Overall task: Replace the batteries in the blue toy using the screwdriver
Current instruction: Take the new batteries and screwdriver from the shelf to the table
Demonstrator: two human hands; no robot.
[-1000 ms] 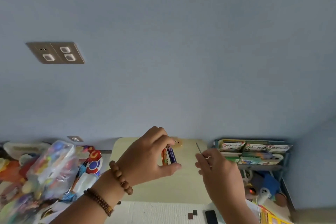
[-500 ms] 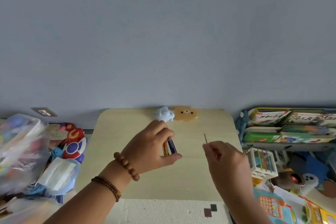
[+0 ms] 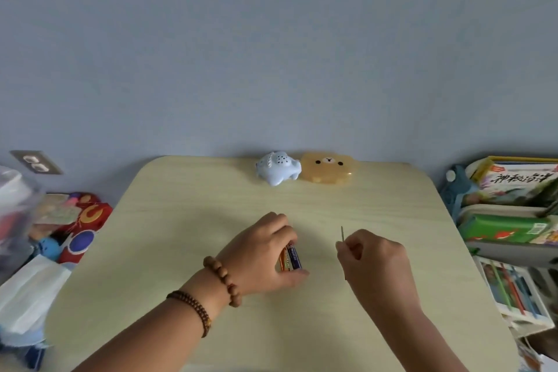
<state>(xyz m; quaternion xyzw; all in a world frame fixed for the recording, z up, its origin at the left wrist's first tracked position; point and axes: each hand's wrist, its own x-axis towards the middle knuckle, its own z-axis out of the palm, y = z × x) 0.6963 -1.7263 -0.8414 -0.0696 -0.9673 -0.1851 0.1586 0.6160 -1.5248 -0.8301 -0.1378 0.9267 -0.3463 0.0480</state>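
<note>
Two hands mid-table [image 3: 181, 220]; blue toy [image 3: 277, 171] at far edge

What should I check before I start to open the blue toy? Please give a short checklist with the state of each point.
1. Batteries in left hand: ok.
2. Screwdriver in right hand, thin shaft showing: ok.
3. Blue toy within reach: not ok, it lies at the table's far edge.
4. A hand free to steady the toy: not ok.
5. Battery cover facing up: cannot tell.

Soft even daylight, faint shadows, slight blur, wide-angle edge bending.
</note>
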